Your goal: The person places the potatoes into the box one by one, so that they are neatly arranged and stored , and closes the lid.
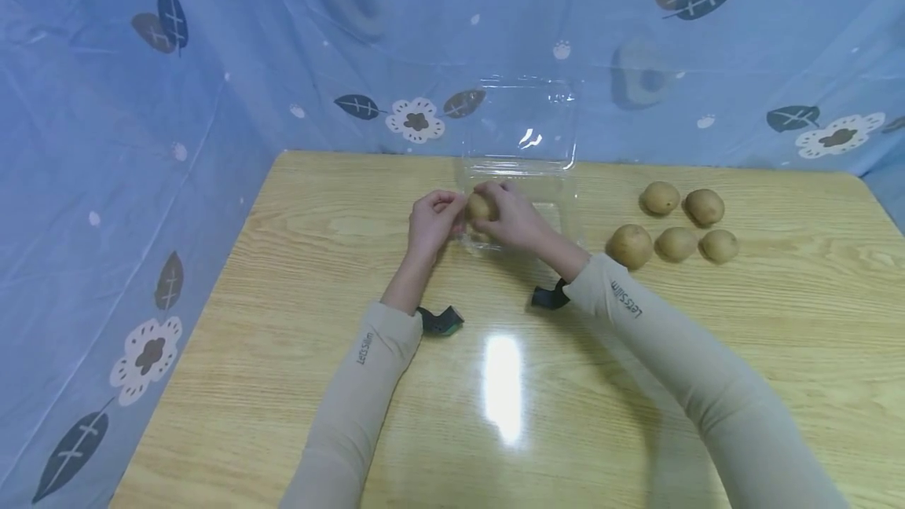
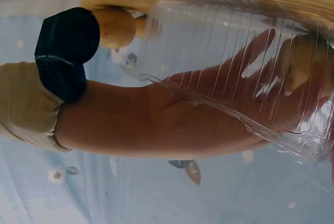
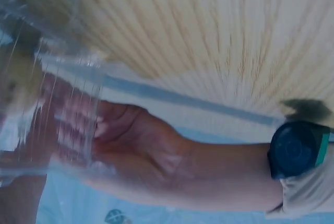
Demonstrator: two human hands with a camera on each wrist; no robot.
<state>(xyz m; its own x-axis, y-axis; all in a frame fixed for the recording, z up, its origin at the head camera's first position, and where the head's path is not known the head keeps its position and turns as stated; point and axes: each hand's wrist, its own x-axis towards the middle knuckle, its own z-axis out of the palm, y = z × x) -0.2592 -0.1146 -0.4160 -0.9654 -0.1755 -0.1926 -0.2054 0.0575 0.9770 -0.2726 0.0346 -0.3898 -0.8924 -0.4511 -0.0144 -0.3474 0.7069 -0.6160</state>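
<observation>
A clear plastic clamshell box [image 1: 560, 214] sits open on the wooden table [image 1: 318, 258], its lid [image 1: 523, 124] standing up at the back. My right hand [image 1: 511, 217] grips a small brown potato [image 1: 480, 206] at the left end of the box. My left hand [image 1: 433, 220] is beside it, fingers curled on the box's left rim. In the left wrist view the potato [image 2: 308, 62] and the right hand's fingers show through the ribbed box wall [image 2: 219, 51]. In the right wrist view the left hand [image 3: 135, 145] holds the box wall [image 3: 62, 78].
Several loose potatoes [image 1: 675, 226] lie in a cluster on the table to the right of the box. Blue patterned sheeting [image 1: 141, 140] walls in the table at the back and on the left. A bright glare spot [image 1: 503, 387] lies on the near tabletop.
</observation>
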